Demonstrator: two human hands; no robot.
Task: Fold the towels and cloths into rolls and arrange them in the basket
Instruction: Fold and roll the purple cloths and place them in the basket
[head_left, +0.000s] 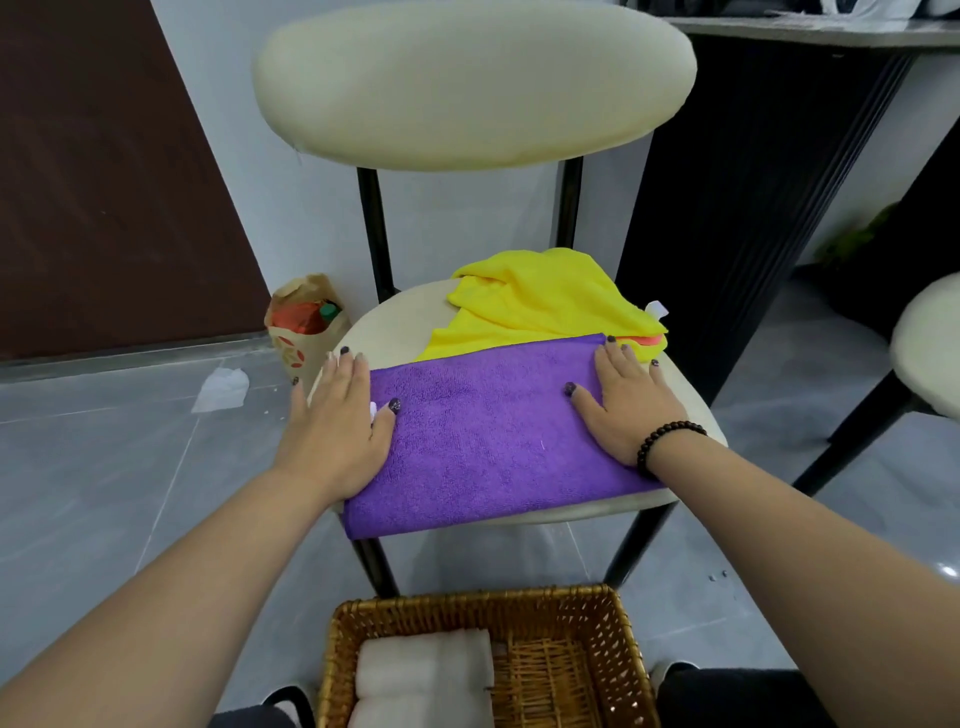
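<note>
A purple cloth (483, 436), folded into a flat band, lies across the cream chair seat (400, 317). My left hand (337, 421) presses flat on its left end, fingers straight. My right hand (631, 402) presses flat on its right end. Behind the purple cloth lies a crumpled yellow cloth (540, 296), with a bit of orange cloth (649, 340) showing under it. A wicker basket (618, 644) stands on the floor below, close to me. Two white rolled towels (423, 675) lie in its left half.
The chair's cream backrest (472, 83) rises behind the seat. A brown paper bag (301, 327) stands on the floor at the left, next to white crumpled paper (221, 389). A black table leg (753, 208) and a second chair (924, 353) stand at the right.
</note>
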